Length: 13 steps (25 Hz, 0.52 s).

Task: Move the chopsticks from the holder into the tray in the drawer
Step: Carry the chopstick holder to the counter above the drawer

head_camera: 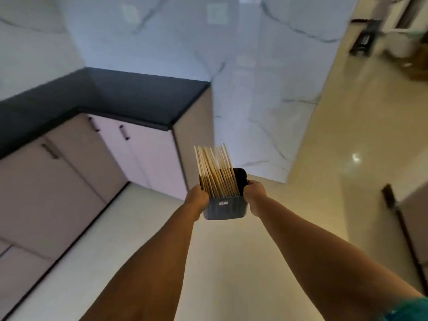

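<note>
I hold a dark grey rectangular holder (pixel 224 208) out in front of me, in the air above the floor. Several pale wooden chopsticks (pixel 214 169) stand in it, leaning to the left. My left hand (pixel 197 199) grips the holder's left side and my right hand (pixel 254 195) grips its right side. No open drawer and no tray are in view.
An L-shaped black countertop (pixel 129 98) runs along the left over beige cabinets (pixel 69 181) with dark handles, all shut. A white marble wall (pixel 250 93) stands ahead. A glossy cream floor (pixel 335 140) stretches right. A dark-edged cabinet (pixel 407 218) is at the right edge.
</note>
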Available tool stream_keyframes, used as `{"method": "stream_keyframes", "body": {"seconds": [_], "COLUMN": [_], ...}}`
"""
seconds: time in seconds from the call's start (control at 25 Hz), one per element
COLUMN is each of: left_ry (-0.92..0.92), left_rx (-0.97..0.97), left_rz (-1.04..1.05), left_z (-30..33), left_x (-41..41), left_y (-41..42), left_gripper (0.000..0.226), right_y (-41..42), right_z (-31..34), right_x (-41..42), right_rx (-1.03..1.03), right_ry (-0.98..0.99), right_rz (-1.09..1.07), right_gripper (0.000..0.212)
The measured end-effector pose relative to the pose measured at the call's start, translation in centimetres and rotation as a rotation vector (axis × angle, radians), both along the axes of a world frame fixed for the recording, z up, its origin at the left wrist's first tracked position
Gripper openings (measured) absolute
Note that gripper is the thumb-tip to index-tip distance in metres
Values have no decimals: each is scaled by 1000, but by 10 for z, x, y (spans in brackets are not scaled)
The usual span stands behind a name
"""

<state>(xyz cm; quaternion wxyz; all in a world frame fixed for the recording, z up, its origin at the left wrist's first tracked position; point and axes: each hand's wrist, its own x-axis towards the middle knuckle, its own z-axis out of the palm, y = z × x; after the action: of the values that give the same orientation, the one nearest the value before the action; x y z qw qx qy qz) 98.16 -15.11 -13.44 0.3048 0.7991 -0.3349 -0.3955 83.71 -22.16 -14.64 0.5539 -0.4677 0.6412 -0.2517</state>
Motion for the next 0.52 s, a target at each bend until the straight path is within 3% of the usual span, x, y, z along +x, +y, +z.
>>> {"method": "stream_keyframes", "body": {"seconds": [0.52], "left_ry": [20], "left_rx": [-14], "left_rz": [735], "left_z": [40], "left_x": [445], "left_y": [223], "left_gripper": [18], "right_y": [147], "right_z": [39], "right_x": [512], "right_rx": [-147], "right_ry": [98], "right_rz": [766], "right_gripper": [35]}}
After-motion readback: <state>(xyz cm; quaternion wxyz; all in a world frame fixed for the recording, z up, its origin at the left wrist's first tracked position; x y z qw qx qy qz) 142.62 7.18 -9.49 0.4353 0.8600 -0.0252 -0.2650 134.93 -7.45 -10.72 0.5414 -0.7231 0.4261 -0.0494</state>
